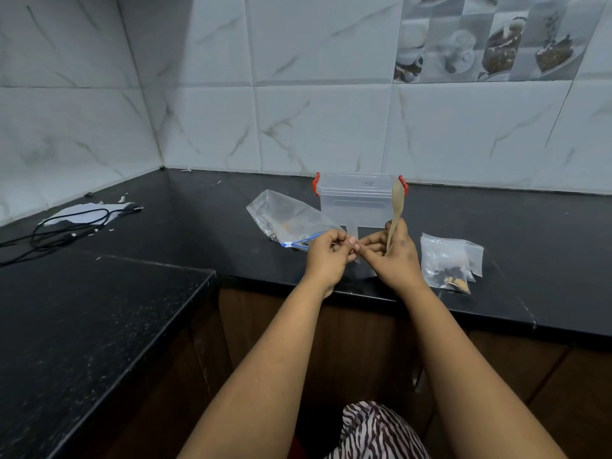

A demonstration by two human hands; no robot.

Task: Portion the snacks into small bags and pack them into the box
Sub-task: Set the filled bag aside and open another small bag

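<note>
Head view: both hands (326, 251) (394, 253) seemingly pinch a small bag (355, 234).

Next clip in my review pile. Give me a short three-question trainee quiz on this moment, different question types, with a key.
1. True or false: the clear box has its lid off.
2. Which hand holds the wooden spoon? A) left hand B) right hand
3. Fill in: the filled small bags lie to the ____ of the hands.

Key: 1 false, the lid with its red clips is on. 2 B. 3 right.
</note>
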